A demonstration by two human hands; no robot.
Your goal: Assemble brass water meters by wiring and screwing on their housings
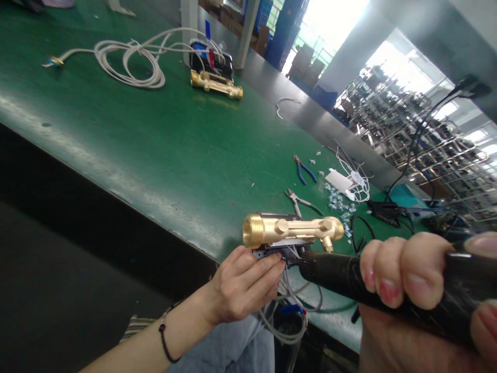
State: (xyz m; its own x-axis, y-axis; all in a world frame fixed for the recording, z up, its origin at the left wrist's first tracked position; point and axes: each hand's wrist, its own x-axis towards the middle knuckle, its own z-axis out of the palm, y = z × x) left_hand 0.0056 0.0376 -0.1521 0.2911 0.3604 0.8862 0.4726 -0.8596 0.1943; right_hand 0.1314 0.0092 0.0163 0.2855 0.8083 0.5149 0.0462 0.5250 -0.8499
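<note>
Left hand (243, 285) closes on a brass meter body (293, 229); right hand (407, 305) grips a black electric screwdriver (341, 274), which could slip if held off-axis

left hand (243, 285) — fingers curled | right hand (407, 274) — clenched, foreground

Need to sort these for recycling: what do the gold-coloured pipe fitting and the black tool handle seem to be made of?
The pipe fitting looks like brass: yellow metal with a bright, polished shine and crisp cut threads at its end. The tool handle looks like moulded black plastic with a low sheen, though rubber can't be ruled out.
</note>
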